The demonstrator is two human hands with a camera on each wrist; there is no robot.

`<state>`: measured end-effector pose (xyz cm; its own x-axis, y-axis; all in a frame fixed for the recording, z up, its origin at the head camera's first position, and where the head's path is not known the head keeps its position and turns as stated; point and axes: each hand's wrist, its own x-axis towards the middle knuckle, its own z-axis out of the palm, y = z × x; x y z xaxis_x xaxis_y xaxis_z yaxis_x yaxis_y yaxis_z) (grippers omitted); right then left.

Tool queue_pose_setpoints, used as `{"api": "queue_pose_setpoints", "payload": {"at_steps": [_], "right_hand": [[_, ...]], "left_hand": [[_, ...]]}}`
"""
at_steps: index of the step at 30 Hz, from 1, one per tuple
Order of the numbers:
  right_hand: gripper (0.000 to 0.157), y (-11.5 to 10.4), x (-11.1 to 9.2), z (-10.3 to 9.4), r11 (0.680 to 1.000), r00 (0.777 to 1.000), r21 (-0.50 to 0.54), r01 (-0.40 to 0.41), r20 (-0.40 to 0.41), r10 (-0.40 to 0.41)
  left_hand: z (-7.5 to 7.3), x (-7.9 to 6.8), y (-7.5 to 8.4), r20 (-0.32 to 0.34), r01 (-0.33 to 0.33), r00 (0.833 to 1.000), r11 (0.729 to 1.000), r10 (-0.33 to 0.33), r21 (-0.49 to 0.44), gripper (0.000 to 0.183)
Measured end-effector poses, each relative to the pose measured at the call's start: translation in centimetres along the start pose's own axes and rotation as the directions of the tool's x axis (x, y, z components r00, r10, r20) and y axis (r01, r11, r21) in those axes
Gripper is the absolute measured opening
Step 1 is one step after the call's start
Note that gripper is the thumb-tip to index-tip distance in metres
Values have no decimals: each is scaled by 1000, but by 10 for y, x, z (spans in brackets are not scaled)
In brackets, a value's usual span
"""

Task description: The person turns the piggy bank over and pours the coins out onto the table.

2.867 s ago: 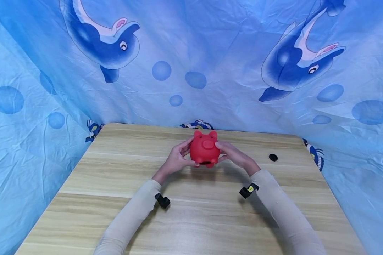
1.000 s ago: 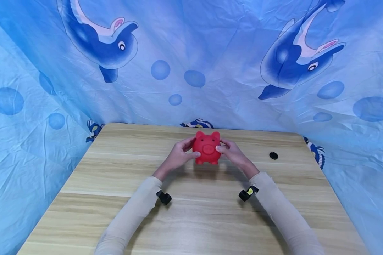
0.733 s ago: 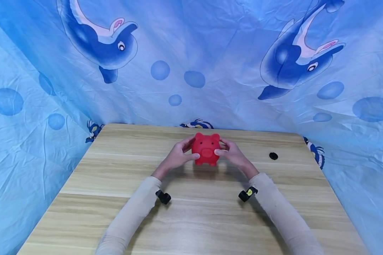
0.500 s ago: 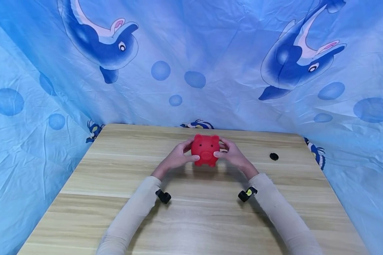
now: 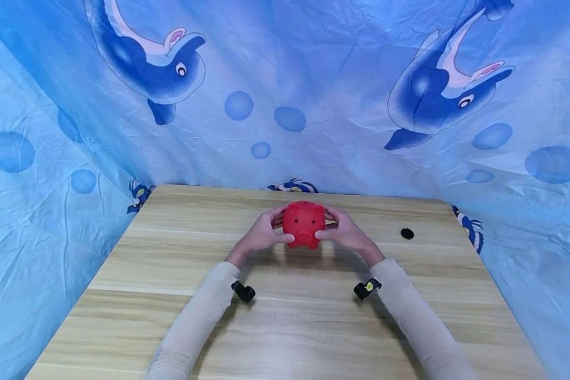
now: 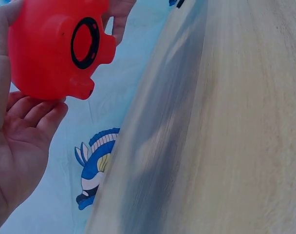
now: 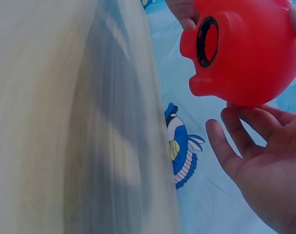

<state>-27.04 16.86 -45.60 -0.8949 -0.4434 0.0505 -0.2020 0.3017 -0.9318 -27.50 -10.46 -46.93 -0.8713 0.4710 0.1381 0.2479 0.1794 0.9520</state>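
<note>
A red piggy bank (image 5: pixel 304 224) hangs over the far middle of the table, its snout toward me and a slot showing on its top. My left hand (image 5: pixel 263 230) holds its left side, thumb on the front and fingers behind. On the opposite side my right hand (image 5: pixel 344 231) grips it the same way. Both wrist views show the underside, where a round hole with a black rim (image 6: pixel 84 43) is uncovered between the feet. A black round plug (image 5: pixel 407 234) lies on the table to the right of my right hand.
The wooden table (image 5: pixel 285 327) runs under both arms. A blue curtain (image 5: pixel 342 132) printed with dolphins stands behind its far edge and along both sides. A small black camera is strapped to each wrist.
Earlier the piggy bank was tilted back with its bottom opening showing; then its face came level. Now it tips forward, snout lower and top slot visible. Both hands keep holding it; the plug stays put.
</note>
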Motion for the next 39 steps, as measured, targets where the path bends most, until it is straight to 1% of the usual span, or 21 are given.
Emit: {"api": "queue_pose_setpoints", "payload": {"at_steps": [2,6,10,15,21,23,27,34,39], "right_hand": [[89,-1,0,-1,999,1000,-34,9,7,-9],[89,0,0,-3,996,998,-72,52,26,-51],[90,0,1,-4,994,999,-98,49,22,-47],[96,1,2,-4,989,999,-135,53,16,-52],[102,2,2,-3,978,990,-156,138,8,-139],[103,2,1,-3,972,987,-173,161,4,-163],[104,2,0,-1,966,983,-182,182,2,-185],[104,0,0,-1,960,979,-197,199,4,-202],[106,3,1,0,958,979,-205,203,13,-204]], "left_hand": [[0,0,0,4,-17,1000,1000,17,-2,88],[0,1,0,10,-49,999,999,49,-4,88],[0,2,0,26,-84,996,996,84,-1,89],[-2,3,-1,63,-121,991,993,121,-6,93],[-5,3,-1,101,-144,984,990,144,-3,103],[-6,2,0,110,-144,984,990,142,6,106],[-7,1,3,110,-124,986,992,122,12,106],[-8,0,5,102,-94,990,995,93,13,108],[-8,-1,5,100,-90,991,996,87,29,108]]}}
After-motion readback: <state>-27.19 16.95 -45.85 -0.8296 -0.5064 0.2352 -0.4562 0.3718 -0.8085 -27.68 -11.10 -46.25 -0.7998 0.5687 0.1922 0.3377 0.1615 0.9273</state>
